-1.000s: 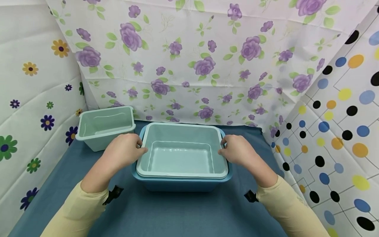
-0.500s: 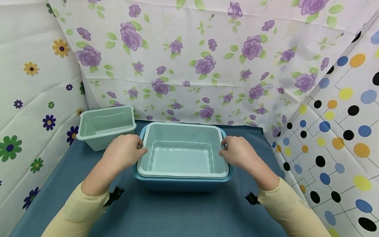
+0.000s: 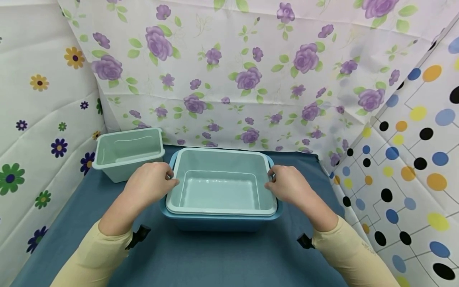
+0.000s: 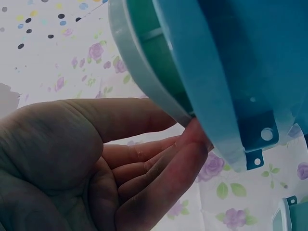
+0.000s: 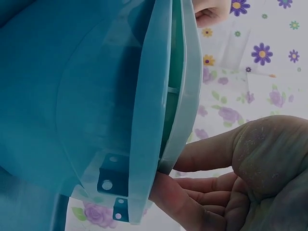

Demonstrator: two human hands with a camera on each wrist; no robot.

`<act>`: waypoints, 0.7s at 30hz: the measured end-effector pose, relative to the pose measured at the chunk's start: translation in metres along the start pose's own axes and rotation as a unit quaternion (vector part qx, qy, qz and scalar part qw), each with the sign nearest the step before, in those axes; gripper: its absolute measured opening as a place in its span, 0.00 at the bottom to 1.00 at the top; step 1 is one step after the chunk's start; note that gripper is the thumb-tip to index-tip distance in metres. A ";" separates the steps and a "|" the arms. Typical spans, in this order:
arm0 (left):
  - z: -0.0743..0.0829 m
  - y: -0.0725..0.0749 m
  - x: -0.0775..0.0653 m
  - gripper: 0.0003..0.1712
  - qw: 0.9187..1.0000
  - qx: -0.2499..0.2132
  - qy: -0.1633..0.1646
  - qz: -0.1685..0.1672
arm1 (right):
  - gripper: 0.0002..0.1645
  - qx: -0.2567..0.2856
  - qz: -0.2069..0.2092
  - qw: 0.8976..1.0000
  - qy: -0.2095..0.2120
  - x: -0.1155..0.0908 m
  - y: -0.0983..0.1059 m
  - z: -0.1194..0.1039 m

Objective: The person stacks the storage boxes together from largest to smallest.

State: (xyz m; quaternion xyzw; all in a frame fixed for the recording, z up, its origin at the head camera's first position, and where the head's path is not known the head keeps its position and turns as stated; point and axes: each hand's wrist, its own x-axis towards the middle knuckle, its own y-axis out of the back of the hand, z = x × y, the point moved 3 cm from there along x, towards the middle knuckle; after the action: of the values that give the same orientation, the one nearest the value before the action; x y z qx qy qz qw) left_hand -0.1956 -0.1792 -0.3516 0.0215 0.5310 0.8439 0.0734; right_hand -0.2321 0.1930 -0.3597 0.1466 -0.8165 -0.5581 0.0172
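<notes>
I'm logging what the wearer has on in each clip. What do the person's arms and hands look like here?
Both arms wear long pale yellow sleeves reaching the wrists. The left hand and right hand are bare, with no gloves or rings visible. A small black piece sticks out by the left cuff, and another by the right.

No readable text, label, brand, number or sign anywhere I can see. Pale green bin (image 3: 220,181), blue bin (image 3: 222,223), smaller green bin (image 3: 127,153): plain plastic, unmarked. Backdrop sheets: printed flowers and dots only, no lettering. Sleeves blank.
</notes>
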 end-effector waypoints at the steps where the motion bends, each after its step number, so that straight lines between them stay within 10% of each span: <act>1: 0.000 0.000 0.000 0.11 1.000 0.000 0.000 0.001 | 0.20 0.000 0.001 1.000 -0.001 0.000 0.000 0.000; 21: 0.000 -0.001 0.002 0.14 1.000 -0.002 0.015 0.001 | 0.18 0.010 0.014 1.000 -0.001 -0.002 0.000 0.002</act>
State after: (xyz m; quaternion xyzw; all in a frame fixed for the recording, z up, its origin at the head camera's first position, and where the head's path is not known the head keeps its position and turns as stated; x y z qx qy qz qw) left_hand -0.1976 -0.1788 -0.3523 0.0094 0.5303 0.8452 0.0652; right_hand -0.2303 0.1953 -0.3604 0.1349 -0.8237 -0.5502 0.0224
